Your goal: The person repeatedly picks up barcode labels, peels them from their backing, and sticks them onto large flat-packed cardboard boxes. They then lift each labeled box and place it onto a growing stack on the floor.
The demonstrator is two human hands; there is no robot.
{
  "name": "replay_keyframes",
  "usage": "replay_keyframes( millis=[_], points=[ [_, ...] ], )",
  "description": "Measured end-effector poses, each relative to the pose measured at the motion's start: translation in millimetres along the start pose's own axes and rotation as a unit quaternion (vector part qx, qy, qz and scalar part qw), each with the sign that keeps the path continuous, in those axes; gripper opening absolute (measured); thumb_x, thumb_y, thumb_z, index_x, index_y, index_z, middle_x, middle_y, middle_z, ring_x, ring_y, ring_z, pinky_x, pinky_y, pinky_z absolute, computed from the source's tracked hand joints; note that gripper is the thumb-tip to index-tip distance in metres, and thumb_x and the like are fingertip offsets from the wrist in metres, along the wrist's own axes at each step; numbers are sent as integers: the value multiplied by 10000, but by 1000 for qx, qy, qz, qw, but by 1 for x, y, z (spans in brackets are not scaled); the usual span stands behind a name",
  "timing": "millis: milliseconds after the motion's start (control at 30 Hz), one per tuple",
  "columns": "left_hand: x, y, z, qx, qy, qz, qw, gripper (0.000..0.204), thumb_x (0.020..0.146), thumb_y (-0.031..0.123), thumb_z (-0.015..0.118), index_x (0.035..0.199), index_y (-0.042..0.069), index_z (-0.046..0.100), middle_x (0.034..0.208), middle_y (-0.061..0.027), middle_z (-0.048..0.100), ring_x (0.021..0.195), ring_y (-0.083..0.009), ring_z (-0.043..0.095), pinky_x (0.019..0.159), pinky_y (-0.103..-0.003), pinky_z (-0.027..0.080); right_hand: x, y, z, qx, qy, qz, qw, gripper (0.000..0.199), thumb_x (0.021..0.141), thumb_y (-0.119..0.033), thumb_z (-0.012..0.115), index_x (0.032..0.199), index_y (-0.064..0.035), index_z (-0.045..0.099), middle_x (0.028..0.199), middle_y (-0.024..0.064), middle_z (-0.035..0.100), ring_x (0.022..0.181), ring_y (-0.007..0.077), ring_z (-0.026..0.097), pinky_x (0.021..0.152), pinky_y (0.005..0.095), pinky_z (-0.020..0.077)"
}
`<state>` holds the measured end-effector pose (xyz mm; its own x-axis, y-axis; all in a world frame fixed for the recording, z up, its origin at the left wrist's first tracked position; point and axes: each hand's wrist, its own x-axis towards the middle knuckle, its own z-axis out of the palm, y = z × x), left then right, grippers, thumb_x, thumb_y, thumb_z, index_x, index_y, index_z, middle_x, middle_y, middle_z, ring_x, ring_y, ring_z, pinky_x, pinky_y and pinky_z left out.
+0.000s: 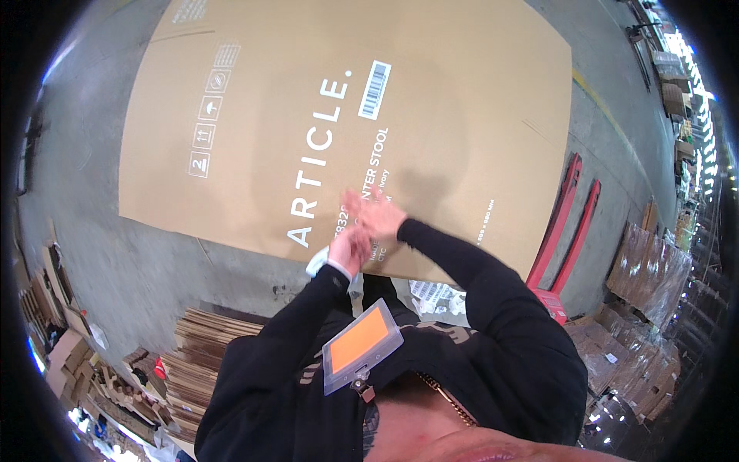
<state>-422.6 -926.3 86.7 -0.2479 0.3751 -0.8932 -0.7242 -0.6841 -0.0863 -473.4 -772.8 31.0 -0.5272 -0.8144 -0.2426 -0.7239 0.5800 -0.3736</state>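
Observation:
A large brown cardboard box (446, 92) fills most of the view in front of me, with white print and a barcode label (374, 90) on its upper face. My left hand (350, 248) and my right hand (381, 216) meet above the near part of that face. Motion smears the fingers somewhat, but they look stretched out, the right ones lying across the tips of the left. Nothing shows between them. Around my left wrist is a white band or cuff (317, 263). Whether either hand touches the box cannot be made out.
Right of the box, red pallet-jack forks (567, 204) lie on the concrete floor (185, 266). Flattened cardboard (208, 350) is stacked at the lower left. Plastic-wrapped cartons (650, 266) stand at the right. A badge holder with an orange card (360, 343) hangs from my chest.

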Motion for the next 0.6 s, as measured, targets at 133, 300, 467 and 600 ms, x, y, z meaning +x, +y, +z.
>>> replay_keyframes(
  millis=[133, 300, 467, 600],
  points=[
    [-56, -32, -69, 281, 93, -2, 955, 181, 818, 198, 660, 924, 64, 599, 685, -39, 592, 572, -155, 587, 498, -335, 495, -76, -99, -1, 223, -75, 65, 970, 370, 908, -371, 493, 777, -72, 667, 719, 115, 650, 802, 314, 640, 773, 434, 479],
    [-46, 56, -154, 102, 395, 170, 897, 529, 756, 292, 675, 1196, 66, 487, 1059, -169, 540, 940, -327, 550, 779, -588, 449, -158, -171, 27, 630, 36, 487, 604, 325, 919, -319, 531, 835, -25, 644, 781, 103, 668, 653, 210, 648, 607, 361, 520],
    [-61, 144, -144, 12, 156, 67, 985, 622, 821, 473, 564, 1299, 96, 438, 1309, -136, 479, 1202, -328, 453, 999, -511, 355, -200, -177, 75, 713, 112, 623, 302, 308, 925, -269, 500, 1104, -25, 554, 895, 133, 657, 696, 240, 671, 594, 353, 529],
    [-61, 139, -144, 15, 275, 122, 954, 522, 844, 361, 589, 1263, 108, 408, 1269, -150, 474, 1134, -314, 472, 929, -542, 374, -196, -181, 76, 725, 113, 595, 327, 322, 932, -282, 505, 1126, -26, 528, 928, 161, 636, 746, 285, 667, 576, 388, 536]
  ],
)
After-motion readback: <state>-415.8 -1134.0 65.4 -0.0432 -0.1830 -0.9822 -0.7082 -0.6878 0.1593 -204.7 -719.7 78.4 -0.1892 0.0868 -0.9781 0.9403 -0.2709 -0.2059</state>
